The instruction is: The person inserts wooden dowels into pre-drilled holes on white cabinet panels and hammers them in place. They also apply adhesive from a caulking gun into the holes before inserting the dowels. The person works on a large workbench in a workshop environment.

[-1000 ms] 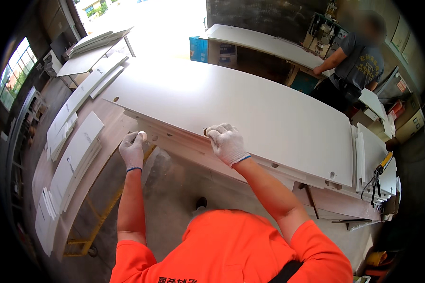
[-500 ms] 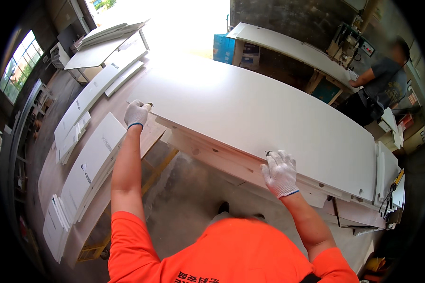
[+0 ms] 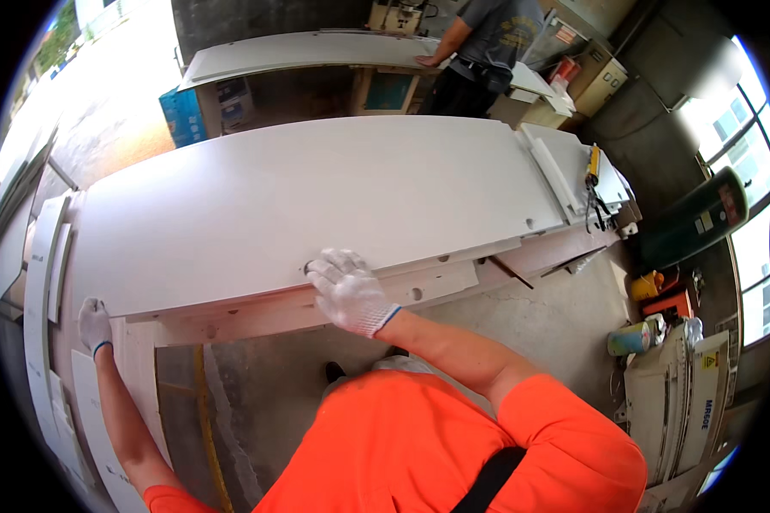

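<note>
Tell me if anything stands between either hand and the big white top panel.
Nothing visible does. The gloved right hand lies over the near edge of the top panel; the left hand is right by its near left corner, though contact there is hard to tell.

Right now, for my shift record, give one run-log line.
left gloved hand: at white panel, near-left corner; right gloved hand: at panel's near edge; co-worker: beside rear white board
</note>
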Motion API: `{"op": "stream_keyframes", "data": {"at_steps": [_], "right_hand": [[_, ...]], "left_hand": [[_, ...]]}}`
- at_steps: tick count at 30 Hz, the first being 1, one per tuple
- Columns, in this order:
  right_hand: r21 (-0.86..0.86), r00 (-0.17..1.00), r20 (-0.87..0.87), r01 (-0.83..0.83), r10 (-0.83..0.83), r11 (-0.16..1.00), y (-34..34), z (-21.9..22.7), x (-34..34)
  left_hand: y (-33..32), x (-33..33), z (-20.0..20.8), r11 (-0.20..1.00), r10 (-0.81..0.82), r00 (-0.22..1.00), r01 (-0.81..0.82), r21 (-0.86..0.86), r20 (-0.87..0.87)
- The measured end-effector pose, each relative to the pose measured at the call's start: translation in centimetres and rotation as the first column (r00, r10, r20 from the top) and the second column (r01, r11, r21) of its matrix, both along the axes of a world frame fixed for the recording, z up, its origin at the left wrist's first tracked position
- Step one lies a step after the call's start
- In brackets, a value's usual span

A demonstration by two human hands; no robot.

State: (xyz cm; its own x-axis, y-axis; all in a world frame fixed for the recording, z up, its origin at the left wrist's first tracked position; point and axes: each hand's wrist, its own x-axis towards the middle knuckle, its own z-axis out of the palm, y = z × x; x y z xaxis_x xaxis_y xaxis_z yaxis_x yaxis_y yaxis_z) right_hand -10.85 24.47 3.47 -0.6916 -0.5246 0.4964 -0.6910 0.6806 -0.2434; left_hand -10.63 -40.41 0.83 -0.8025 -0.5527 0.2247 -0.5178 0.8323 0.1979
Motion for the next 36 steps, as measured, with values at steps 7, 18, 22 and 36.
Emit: {"op": "stream_keyframes", "data": {"at_steps": [7,18,22,36], "right_hand": [[0.096,0.993,0.094,0.068,-0.077,0.993,0.8,-1.7,0.9],[0.204,0.983,-0.03,0.182,-0.18,0.962,-0.7,-1.8,2.5],[0.012,0.997,0.026,0.07,-0.07,0.997,1.0,-1.5,3.1],[0.167,0.606,-0.197,0.796,-0.771,0.582,39.7,-3.6,2.3]], "left_hand": [[2.5,0.5,0.0,0.984,-0.14,0.954,0.103,0.148,0.266],[2.9,2.9,-3.7,0.995,0.063,0.993,-0.07,0.064,0.104],[4.5,3.2,-2.4,0.996,0.074,0.991,-0.069,-0.048,0.111],[31.7,3.3,2.1,0.823,-0.501,0.842,0.535,-0.191,0.199]]}}
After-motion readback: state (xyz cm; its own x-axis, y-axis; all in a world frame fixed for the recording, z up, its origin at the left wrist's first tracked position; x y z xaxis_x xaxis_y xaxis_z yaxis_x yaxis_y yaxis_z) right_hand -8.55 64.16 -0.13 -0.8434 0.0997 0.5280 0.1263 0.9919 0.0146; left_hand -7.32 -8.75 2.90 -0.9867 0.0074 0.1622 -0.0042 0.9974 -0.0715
